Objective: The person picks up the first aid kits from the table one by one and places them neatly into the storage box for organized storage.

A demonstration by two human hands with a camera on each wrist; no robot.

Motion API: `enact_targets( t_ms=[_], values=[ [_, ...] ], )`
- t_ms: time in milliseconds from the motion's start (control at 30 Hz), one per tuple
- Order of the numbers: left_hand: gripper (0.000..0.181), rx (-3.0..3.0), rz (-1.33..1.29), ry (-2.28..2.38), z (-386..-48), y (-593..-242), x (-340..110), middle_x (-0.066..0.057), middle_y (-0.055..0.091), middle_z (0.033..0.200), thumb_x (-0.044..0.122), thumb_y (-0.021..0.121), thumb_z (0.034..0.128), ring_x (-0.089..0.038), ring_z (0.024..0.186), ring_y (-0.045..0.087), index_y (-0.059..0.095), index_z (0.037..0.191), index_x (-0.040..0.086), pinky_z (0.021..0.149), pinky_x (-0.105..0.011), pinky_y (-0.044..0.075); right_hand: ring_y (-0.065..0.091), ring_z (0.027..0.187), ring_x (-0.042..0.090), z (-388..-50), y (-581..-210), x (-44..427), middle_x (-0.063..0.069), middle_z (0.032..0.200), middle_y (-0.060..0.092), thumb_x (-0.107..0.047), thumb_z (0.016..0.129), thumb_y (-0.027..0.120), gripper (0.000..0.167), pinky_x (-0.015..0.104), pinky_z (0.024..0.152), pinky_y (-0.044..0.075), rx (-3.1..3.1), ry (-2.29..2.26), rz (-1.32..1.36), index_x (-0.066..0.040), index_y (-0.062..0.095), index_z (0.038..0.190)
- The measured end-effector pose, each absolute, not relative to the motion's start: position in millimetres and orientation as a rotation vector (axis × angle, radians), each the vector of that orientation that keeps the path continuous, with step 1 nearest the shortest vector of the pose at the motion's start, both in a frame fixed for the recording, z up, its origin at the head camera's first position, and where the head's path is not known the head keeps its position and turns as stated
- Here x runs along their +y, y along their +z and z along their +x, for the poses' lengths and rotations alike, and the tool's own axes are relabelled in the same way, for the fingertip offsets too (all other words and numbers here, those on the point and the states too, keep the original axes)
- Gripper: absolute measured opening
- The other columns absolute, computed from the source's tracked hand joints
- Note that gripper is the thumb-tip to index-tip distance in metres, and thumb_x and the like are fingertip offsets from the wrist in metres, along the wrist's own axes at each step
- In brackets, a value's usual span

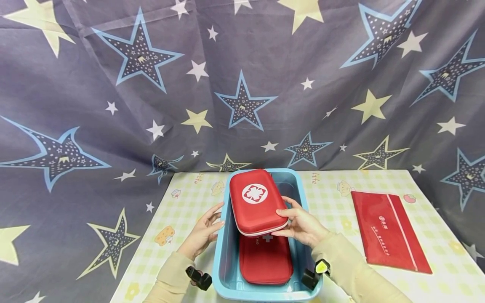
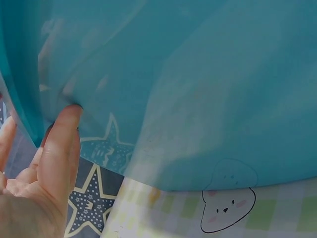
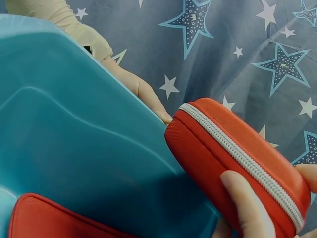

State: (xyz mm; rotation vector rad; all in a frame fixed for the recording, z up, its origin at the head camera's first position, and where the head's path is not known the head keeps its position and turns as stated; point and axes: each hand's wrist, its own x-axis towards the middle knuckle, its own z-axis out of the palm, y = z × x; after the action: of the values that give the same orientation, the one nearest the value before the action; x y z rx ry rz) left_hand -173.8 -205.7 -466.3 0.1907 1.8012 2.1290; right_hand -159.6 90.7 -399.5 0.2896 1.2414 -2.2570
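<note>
Steadying, apparently: left hand (image 1: 202, 233), fingers relaxed, gripping nothing, touches side of oblong pale-blue plastic tub (image 1: 265, 296). Rounded red zippered case (image 1: 261, 212), white emblem (image 1: 254, 193) up, slanted over tub and oblong red fabric pouch (image 1: 265, 265) inside. Right hand (image 1: 303, 225) pinches case's near right corner, likely for control. Flat red rectangular folder (image 1: 392, 231) lies apart, far right.

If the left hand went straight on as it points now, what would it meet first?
The left hand would likely meet the blue tub first, at the outer side wall, which it seems to be touching.
</note>
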Motion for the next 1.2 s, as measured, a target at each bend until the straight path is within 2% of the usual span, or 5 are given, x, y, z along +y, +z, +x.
enact_targets(
  t_ms=[833, 1033, 1200],
  values=[
    [0.066, 1.809, 0.201, 2.109, -173, -464, -206, -0.002, 0.048, 0.126, 0.004, 0.053, 0.0946, -0.008, 0.101, 0.06, 0.019, 0.151, 0.008, 0.077, -0.031, 0.057, 0.052, 0.105, 0.034, -160, -403, 75, 0.024, 0.129, 0.038, -0.005, 0.089, 0.056, 0.068, 0.052, 0.078, 0.054, 1.424, -2.165, 0.407, -0.017, 0.019, 0.144],
    [0.066, 1.808, 0.245, 2.131, -172, -467, -206, -0.002, 0.048, 0.126, 0.01, 0.059, 0.0926, -0.008, 0.101, 0.06, 0.026, 0.149, 0.013, 0.076, -0.032, 0.058, 0.049, 0.11, 0.039, -161, -404, 62, 0.024, 0.129, 0.038, -0.003, 0.087, 0.057, 0.067, 0.053, 0.076, 0.054, 1.435, -2.148, 0.411, -0.019, 0.018, 0.14],
    [0.062, 1.804, 0.31, 2.156, -172, -468, -206, -0.002, 0.049, 0.124, 0.012, 0.058, 0.0933, -0.01, 0.099, 0.062, 0.03, 0.148, 0.015, 0.074, -0.032, 0.058, 0.047, 0.113, 0.043, -162, -407, 53, 0.025, 0.129, 0.037, -0.003, 0.087, 0.058, 0.065, 0.053, 0.077, 0.054, 1.45, -2.134, 0.435, -0.017, 0.02, 0.137]
  ],
)
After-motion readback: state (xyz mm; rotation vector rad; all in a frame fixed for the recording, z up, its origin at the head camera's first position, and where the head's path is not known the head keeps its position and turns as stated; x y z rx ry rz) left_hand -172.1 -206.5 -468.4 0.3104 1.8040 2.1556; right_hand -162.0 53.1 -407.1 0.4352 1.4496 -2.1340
